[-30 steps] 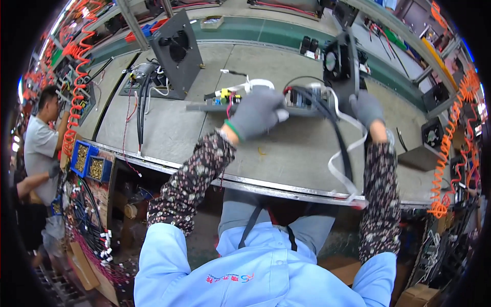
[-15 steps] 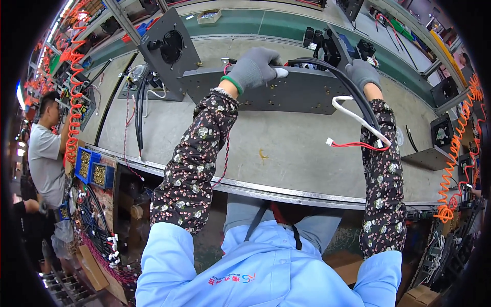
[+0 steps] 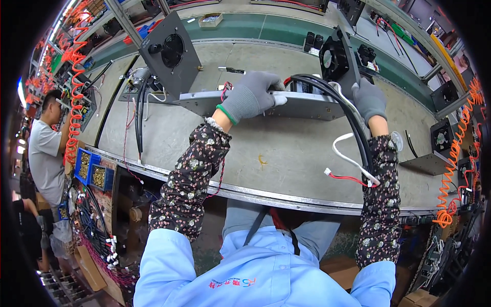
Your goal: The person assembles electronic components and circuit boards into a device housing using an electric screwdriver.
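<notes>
Both gloved hands hold a dark grey metal chassis (image 3: 312,108) on the workbench. Its near edge is pinched by my left hand (image 3: 253,96), thumb on the near side, fingertips partly hidden behind the edge. At the right end, my right hand (image 3: 369,100) is closed around the edge of its upright fan panel (image 3: 353,61); those fingers are partly hidden. A black fan (image 3: 335,59) sits on this panel. Thick black cables (image 3: 353,115) loop out over the near edge toward my right forearm, with a white cable (image 3: 343,146) and a red wire (image 3: 350,179) ending in a small white connector.
Another chassis with a fan panel (image 3: 171,53) stands at the left, cables hanging beside it. A third fan unit (image 3: 441,138) is at the right. Blue bins (image 3: 87,163) of brass-coloured parts hang off the left bench edge. Orange coiled hoses (image 3: 74,102) dangle both sides. A person (image 3: 47,148) works at far left.
The chassis has tipped, so its near face looks narrower and the fan panel stands more upright. Both hands came nearer to me with it, and the cables swung lower.
</notes>
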The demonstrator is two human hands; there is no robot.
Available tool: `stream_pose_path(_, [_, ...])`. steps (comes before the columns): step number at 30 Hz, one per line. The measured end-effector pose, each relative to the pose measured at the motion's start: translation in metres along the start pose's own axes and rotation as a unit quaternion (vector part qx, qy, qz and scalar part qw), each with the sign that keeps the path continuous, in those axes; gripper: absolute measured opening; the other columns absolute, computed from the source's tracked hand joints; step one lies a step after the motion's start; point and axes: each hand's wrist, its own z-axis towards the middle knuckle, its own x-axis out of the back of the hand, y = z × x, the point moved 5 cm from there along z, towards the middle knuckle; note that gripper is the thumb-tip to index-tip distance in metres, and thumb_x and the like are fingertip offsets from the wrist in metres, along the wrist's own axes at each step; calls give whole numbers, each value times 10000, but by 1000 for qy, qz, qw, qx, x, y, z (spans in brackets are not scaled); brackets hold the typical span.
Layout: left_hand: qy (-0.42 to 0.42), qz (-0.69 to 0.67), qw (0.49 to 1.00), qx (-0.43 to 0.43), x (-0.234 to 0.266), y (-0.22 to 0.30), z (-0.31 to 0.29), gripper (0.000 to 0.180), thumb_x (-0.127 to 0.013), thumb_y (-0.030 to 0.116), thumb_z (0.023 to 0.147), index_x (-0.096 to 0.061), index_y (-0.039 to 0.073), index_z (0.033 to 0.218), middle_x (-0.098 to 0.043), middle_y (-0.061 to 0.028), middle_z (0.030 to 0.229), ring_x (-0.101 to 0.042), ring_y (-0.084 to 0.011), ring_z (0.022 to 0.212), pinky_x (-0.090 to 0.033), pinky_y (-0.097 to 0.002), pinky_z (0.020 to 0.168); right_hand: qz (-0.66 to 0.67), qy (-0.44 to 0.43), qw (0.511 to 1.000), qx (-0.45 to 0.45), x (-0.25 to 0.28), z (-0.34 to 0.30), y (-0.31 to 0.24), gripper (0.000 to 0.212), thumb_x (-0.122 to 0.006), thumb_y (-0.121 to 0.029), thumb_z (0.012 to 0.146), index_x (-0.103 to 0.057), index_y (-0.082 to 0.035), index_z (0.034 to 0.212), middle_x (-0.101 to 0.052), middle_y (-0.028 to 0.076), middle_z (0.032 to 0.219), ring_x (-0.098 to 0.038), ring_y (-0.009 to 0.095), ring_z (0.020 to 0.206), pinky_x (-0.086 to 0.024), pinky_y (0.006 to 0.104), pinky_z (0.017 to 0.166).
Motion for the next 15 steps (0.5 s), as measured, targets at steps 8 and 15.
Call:
stream_pose_path(8, [8, -6, 998, -59, -4, 7, -16, 254, -720, 191, 704, -653, 24, 884, -637, -130, 788, -610, -251, 743, -479, -335, 686, 1, 44, 999, 6, 0, -23, 6, 288, -464, -317, 865, -592, -74, 954, -651, 198, 841, -632, 364, 818, -485, 464, 735])
stream_pose_path(15, [17, -42, 995, -85, -7, 16, -20, 183, -689, 102, 694, -628, -6, 828, -583, -122, 749, -575, -249, 716, -458, -330, 657, 19, 76, 997, 11, 0, -30, 15, 262, -490, -313, 851, -590, -79, 912, -647, 193, 797, -631, 371, 771, -487, 471, 694])
